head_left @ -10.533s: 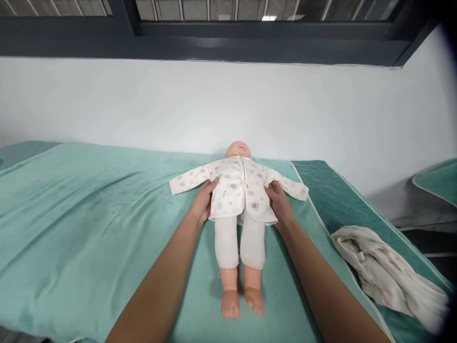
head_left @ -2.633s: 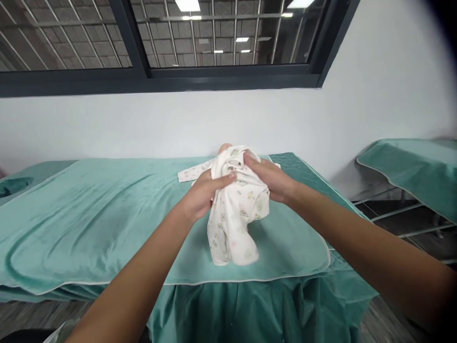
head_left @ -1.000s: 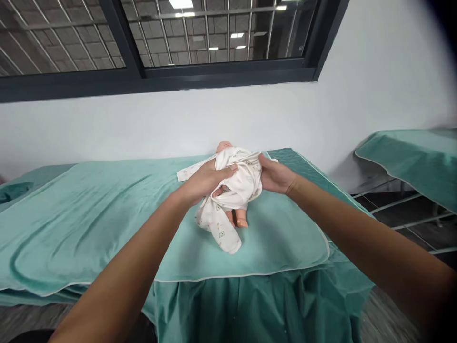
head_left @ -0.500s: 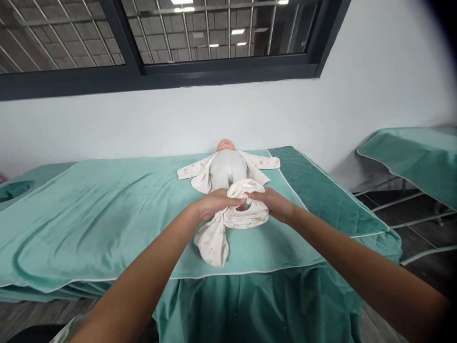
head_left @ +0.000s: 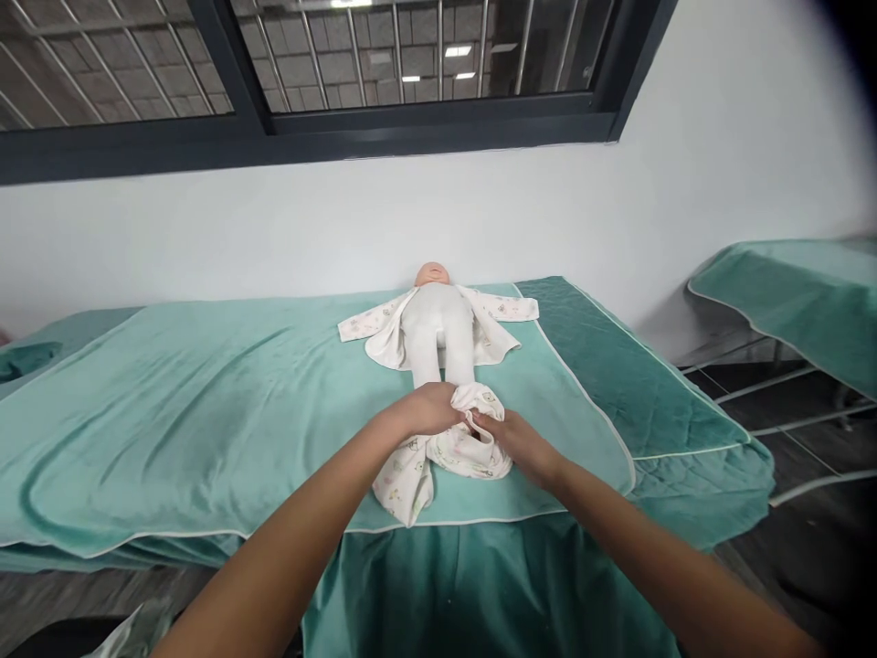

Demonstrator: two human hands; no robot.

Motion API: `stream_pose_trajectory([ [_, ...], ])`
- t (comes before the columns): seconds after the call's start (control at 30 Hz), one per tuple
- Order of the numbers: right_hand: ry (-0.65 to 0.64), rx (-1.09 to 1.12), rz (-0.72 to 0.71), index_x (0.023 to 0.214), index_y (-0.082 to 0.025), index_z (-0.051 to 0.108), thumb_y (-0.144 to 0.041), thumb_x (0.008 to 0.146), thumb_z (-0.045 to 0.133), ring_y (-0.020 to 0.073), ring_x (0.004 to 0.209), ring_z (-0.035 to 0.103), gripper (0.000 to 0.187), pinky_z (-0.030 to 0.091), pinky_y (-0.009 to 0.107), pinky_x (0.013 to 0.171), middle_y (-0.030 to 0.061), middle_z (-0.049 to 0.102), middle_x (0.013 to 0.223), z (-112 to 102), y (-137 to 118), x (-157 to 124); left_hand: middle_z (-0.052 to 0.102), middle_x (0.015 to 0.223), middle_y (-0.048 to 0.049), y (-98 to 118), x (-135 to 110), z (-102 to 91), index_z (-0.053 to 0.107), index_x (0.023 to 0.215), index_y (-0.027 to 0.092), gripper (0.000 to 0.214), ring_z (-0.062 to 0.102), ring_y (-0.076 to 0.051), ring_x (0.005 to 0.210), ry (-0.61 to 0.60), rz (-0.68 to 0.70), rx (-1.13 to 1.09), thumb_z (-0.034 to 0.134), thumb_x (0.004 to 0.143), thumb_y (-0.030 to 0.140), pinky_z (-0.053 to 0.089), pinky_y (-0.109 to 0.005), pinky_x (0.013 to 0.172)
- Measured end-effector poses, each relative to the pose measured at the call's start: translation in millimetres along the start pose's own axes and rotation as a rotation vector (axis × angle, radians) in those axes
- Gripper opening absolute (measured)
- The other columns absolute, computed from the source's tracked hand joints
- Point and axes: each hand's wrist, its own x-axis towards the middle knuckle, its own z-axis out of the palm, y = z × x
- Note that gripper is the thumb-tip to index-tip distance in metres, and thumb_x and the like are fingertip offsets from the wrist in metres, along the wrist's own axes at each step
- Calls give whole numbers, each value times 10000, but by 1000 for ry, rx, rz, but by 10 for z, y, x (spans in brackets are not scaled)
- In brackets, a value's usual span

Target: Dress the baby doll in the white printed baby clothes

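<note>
A baby doll lies on its back on a teal-covered bed, head toward the wall. Its printed white jacket lies open at both sides of the white cloth body. Bunched printed baby trousers sit over the doll's lower legs and hide the feet. My left hand grips the gathered top of the trousers from the left. My right hand grips the same bunched fabric from the right. One trouser leg trails loose toward the bed's front edge.
The bed's front edge drops to a teal skirt close below my hands. A darker teal quilt covers the bed's right part. A second teal-covered bed stands at the right, with dark floor between. A white wall and a dark-framed window are behind.
My hands have carried the bunched trousers from the doll's chest down to its feet. The doll's open jacket and white legs are now uncovered.
</note>
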Motion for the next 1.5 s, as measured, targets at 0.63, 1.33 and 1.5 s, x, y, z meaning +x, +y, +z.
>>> stream_pose_trajectory([
  [0.63, 264, -238, -223, 1089, -222, 720, -497, 869, 603, 297, 1088, 655, 371, 486, 393, 940, 54, 743, 1141, 84, 36, -7, 735, 1119, -59, -118, 28, -3, 693, 1011, 212, 311, 645, -271, 1045, -128, 82, -290, 618, 796, 424, 479, -327, 841],
  [1.33, 445, -73, -414, 926, -222, 634, -316, 755, 627, 206, 805, 575, 196, 466, 329, 758, 7, 677, 896, -44, 162, 283, 661, 1302, -116, -111, -86, 32, 627, 1244, 203, 497, 609, -272, 1214, -208, 114, -880, 744, 798, 389, 465, -391, 1005],
  [1.5, 431, -7, -431, 953, -225, 626, -359, 790, 627, 211, 837, 586, 211, 481, 355, 799, 22, 665, 950, -94, 165, 357, 650, 1301, -97, -96, -112, -4, 577, 1298, 217, 607, 598, -263, 1202, -290, 186, -814, 771, 723, 231, 482, -377, 970],
])
